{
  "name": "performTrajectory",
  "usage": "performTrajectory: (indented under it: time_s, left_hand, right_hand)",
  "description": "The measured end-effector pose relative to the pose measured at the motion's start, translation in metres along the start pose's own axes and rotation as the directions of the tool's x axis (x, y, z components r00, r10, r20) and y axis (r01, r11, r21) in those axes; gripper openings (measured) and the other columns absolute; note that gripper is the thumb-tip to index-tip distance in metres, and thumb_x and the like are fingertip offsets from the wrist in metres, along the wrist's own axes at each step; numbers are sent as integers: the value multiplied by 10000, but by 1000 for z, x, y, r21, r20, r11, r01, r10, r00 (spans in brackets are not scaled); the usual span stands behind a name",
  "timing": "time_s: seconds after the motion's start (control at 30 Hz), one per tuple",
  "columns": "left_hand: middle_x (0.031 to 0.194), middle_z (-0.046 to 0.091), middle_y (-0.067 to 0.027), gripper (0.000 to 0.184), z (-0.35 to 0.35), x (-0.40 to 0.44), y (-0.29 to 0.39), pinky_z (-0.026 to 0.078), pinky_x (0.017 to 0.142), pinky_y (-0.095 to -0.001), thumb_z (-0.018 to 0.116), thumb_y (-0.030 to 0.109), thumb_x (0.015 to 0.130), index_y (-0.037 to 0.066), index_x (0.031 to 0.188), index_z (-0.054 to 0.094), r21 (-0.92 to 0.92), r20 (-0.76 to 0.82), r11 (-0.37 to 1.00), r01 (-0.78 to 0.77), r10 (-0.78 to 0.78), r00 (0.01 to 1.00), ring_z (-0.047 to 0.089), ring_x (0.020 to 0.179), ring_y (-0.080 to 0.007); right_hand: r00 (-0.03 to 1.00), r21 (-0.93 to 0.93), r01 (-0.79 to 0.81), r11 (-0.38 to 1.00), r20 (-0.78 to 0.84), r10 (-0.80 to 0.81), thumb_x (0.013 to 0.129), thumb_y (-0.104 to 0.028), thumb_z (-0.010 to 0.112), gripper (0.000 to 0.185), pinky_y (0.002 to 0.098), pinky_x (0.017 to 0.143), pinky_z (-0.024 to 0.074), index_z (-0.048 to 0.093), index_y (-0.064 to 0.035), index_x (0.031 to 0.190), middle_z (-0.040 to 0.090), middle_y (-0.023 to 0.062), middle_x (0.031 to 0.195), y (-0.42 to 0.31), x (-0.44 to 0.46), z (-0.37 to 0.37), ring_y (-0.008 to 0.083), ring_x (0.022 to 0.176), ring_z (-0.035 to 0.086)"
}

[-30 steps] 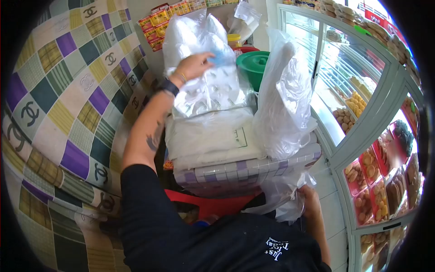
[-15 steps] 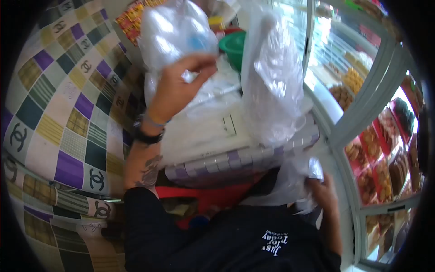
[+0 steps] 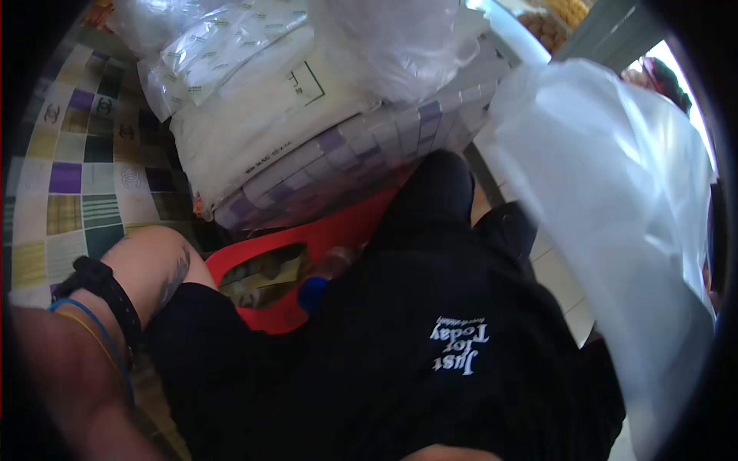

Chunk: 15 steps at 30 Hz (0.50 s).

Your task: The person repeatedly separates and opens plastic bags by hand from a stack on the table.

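Note:
A large translucent plastic bag spreads open along the right side, puffed out close to the camera. What grips it is out of sight; my right hand does not show. My left hand is raised near the camera at the lower left, blurred, its fingers cut off or hidden. A black watch and thin coloured bands sit on that wrist. Ahead, packs of plastic bags lie stacked on the table with checkered cover, with a clear bundle of bags on top.
A red plastic stool or basket with an opening stands below the table, a blue-capped bottle beside it. Checkered cloth lines the left wall. Pale floor tiles and part of a display case show on the right.
My left hand has come back from over the table to the lower left. The plastic bag has risen and opened out on the right. The view has tilted down.

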<state>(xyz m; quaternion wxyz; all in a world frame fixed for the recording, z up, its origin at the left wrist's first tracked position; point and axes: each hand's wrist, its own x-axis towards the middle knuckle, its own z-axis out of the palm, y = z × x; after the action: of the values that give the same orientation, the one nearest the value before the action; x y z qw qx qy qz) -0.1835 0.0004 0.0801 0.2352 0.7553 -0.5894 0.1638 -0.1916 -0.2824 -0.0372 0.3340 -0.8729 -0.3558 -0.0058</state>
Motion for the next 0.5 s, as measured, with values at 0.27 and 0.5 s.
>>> performTrajectory:
  time_s: [0.27,0.5]
  left_hand:
    - [1215,469,-176,727,0,-3,-26,427,886,-383,764,277,725,-18,1271,386,-104,-110,986,130,-141,984,466,1092,-266]
    - [1298,409,-200,868,35,-19,-33,406,930,-424,782,358,705,-17,1334,315,-294,-338,936,192,-290,896,417,1182,-309]
  right_hand:
    - [995,195,-88,977,-35,97,762,-12,642,426,273,837,447,552,19,1177,627,106,1020,22,-6,11,172,953,602]
    - [963,257,-15,966,-258,83,768,-16,650,436,267,840,445,544,16,1189,626,107,1042,29,-7,23,164,957,604]
